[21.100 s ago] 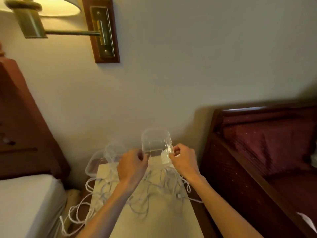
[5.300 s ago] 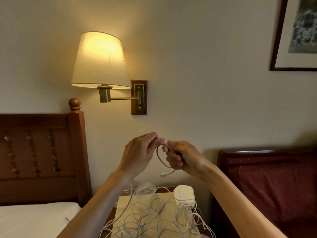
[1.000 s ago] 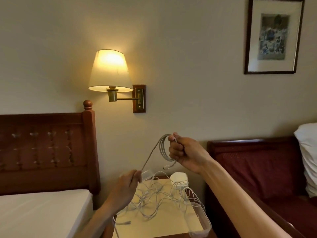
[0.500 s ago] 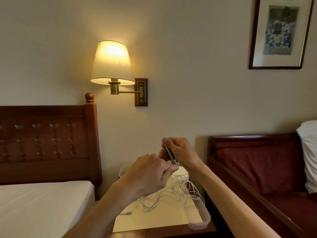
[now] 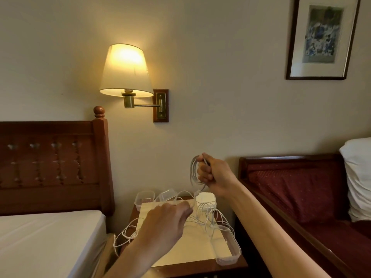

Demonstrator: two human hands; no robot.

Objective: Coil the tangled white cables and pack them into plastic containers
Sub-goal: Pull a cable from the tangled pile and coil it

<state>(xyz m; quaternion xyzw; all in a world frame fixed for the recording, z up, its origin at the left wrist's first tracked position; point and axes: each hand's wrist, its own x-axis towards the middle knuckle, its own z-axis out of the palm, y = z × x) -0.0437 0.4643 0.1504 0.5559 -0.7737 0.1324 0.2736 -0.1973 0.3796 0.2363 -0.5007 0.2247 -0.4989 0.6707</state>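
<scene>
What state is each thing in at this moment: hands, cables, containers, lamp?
right hand: raised, fist gripping a coil
coiled cable: several loops, hanging from the fist
left hand: low over the nightstand, pinching a cable strand
loose cables: tangled on the nightstand, some spilling off its left edge
near container: open, at the front right corner
two back containers: open, contents unclear
wall lamp: lit

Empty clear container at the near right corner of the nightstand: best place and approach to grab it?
Judging by its pose, take the clear container across its narrow width, on the two long side walls near the middle, coming from above. It lies open side up, long axis running away from the viewer, with its near end at the nightstand edge. A loose white cable drapes over its far end, so avoid that end.
</scene>
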